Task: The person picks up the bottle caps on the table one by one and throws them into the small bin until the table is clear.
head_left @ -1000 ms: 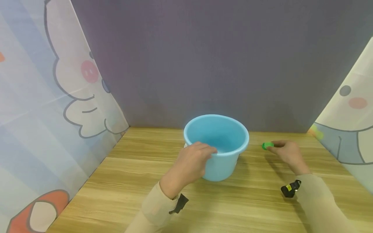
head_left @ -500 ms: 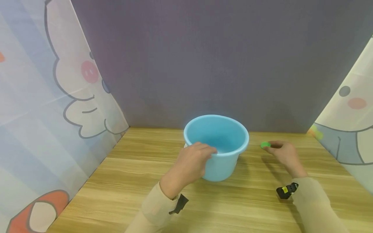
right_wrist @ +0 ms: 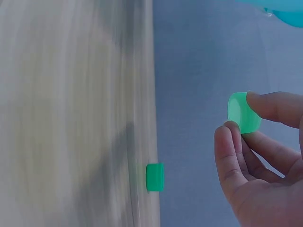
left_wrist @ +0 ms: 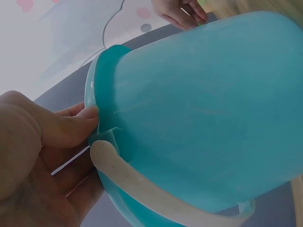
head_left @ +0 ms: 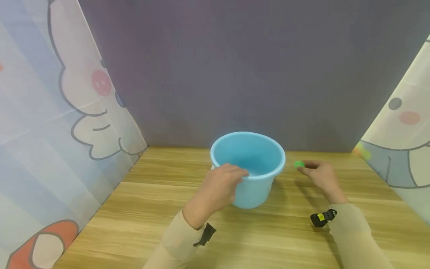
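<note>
A light-blue bucket (head_left: 255,192) with a white handle (left_wrist: 147,191) stands upright on the wooden table. My left hand (head_left: 218,186) grips its near rim, and in the left wrist view the thumb (left_wrist: 71,125) lies on the outside with the other fingers over the rim. To the right of the bucket, my right hand (head_left: 322,177) pinches a small green cap (right_wrist: 244,113) between thumb and fingertips. It is held above the table, apart from the bucket. A second green cap (right_wrist: 155,177) rests on the table in the right wrist view; in the head view I cannot make it out.
A dark grey panel (head_left: 248,67) rises behind the wooden table (head_left: 141,213). Printed cartoon curtains stand on the left (head_left: 37,149) and right (head_left: 403,157). Each wrist carries a small black device, the right one (head_left: 319,218) with a yellow label.
My right hand has moved left toward the bucket, carrying the green cap. The left hand keeps its grip on the rim, and the bucket stays in place on the table.
</note>
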`<state>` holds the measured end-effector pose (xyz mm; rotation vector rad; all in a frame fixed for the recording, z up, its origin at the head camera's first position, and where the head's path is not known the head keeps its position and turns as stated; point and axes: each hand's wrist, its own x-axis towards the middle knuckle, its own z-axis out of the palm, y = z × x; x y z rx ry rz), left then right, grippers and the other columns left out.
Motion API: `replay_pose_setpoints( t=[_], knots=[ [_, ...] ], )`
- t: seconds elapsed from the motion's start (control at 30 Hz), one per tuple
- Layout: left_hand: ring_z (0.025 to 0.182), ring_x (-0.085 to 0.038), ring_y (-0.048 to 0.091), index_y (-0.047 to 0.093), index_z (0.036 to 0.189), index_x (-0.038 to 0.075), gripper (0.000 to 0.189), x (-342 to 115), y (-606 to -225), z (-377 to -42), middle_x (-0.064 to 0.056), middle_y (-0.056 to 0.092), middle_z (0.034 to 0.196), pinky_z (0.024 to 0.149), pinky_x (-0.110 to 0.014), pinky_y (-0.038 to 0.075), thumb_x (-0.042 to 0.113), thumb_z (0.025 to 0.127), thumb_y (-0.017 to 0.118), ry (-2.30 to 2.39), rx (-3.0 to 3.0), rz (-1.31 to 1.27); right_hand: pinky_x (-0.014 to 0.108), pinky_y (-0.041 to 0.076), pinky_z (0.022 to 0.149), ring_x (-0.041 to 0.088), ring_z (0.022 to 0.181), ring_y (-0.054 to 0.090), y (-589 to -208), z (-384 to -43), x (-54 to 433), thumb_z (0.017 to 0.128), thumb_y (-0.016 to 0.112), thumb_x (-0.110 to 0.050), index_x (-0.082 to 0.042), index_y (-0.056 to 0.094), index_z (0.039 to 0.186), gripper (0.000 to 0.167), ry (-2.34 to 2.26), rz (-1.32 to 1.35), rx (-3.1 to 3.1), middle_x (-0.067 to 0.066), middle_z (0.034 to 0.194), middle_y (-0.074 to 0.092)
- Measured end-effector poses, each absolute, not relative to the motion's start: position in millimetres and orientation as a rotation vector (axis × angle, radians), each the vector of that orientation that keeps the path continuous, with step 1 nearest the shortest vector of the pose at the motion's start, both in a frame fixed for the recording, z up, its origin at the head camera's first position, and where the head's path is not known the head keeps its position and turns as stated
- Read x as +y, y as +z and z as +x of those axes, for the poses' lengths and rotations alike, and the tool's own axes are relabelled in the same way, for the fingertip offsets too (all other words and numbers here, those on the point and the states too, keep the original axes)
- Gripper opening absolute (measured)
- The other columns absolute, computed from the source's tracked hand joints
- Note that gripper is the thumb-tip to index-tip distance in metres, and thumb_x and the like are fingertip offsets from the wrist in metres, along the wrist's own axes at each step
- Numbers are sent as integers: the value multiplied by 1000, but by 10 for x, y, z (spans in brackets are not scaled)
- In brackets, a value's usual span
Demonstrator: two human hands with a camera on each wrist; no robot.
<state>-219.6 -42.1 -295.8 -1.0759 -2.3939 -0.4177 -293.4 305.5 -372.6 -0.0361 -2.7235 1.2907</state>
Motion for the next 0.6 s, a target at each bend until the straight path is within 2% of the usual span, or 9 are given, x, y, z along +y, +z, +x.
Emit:
replay_pose_setpoints(
  t=[0.6],
  knots=[
    [99,-19,68,75,109,12,26,-457,-2953,-2201,1,75,106,81,-33,59,-4,87,73,-426,-2391,-1074,57,50,97,46,121,56,-3718,-2941,2700,98,67,-34,9,55,138,60,1405,44,-2640,31,132,59]
  ],
)
